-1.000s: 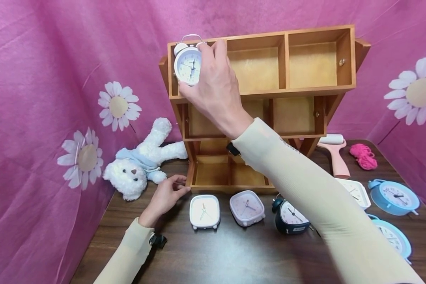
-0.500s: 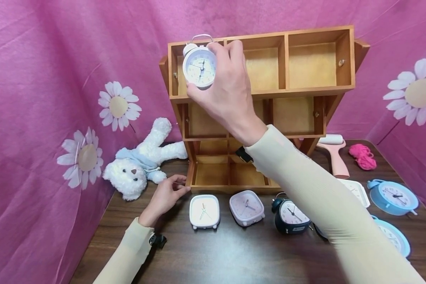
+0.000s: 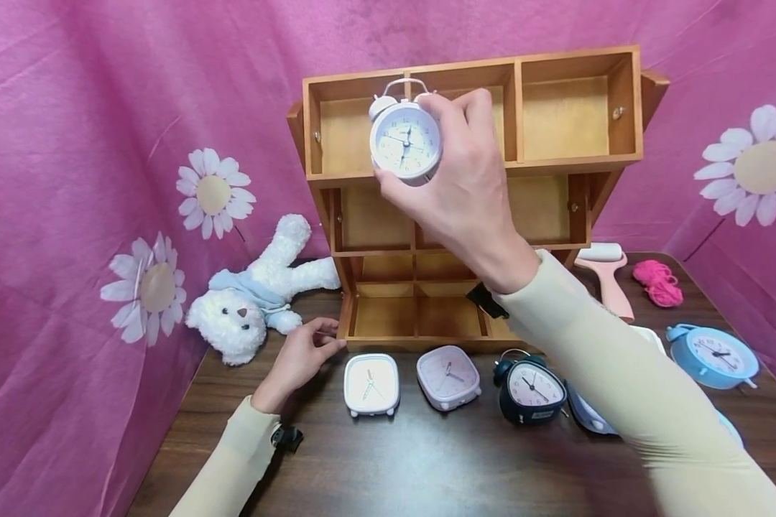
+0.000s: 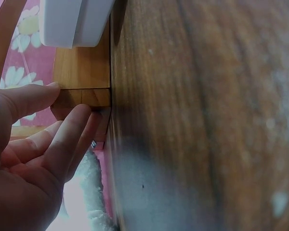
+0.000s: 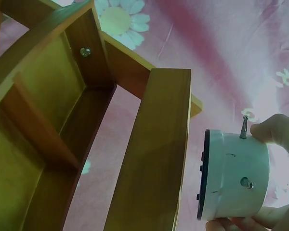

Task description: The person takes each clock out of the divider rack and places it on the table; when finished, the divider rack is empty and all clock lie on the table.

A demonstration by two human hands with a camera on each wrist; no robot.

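My right hand [image 3: 470, 185] grips a white twin-bell alarm clock [image 3: 404, 147] by its rim, thumb below and fingers at the top. It is held up in front of the wooden shelf's [image 3: 569, 166] top tier, overlapping the left and middle compartments. The right wrist view shows the white clock [image 5: 236, 173] side-on, legs showing, apart from the shelf board [image 5: 151, 144]. Low on the left, my left hand [image 3: 302, 357] pinches the shelf's bottom front corner. In the left wrist view, thumb and fingers lie on either side of that wooden corner [image 4: 82, 98].
Before the shelf stand a white square clock [image 3: 371, 384], a pale pink clock [image 3: 449, 378] and a dark triangular clock [image 3: 532, 391]. Blue clocks [image 3: 714, 357], a pink lint roller [image 3: 611, 280] and pink yarn [image 3: 658, 283] lie right. A white teddy bear [image 3: 236, 323] lies left.
My right hand has carried the white twin-bell clock rightward and slightly down, away from the top left compartment, and it looks larger now. The left hand stays on the shelf corner.
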